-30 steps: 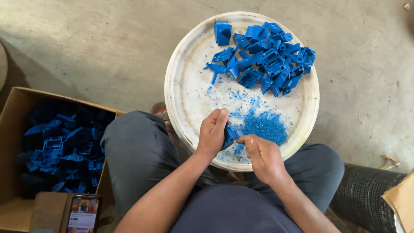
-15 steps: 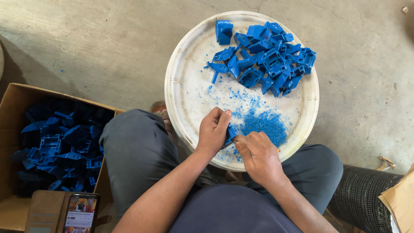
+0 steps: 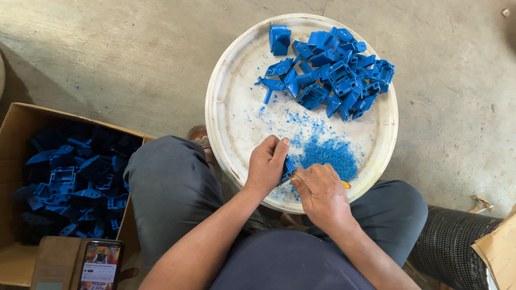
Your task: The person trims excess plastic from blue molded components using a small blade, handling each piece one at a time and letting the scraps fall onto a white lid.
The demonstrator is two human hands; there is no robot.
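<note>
Blue plastic part (image 3: 287,166): small moulded piece, mostly hidden between both hands, at 6 o'clock on the white round tray (image 3: 231,115).
Left hand (image 3: 266,164): fingers curled tight around the part.
Right hand (image 3: 320,193): fingers closed on a thin tool, its tip touching the part.
Shavings (image 3: 328,153): blue heap at 5 o'clock.

Rough grey concrete floor (image 3: 123,48) in daylight, faint cracks and stains, scattered blue specks, shadow at left edge, black ribbed mesh roll (image 3: 449,249) lower right
</note>
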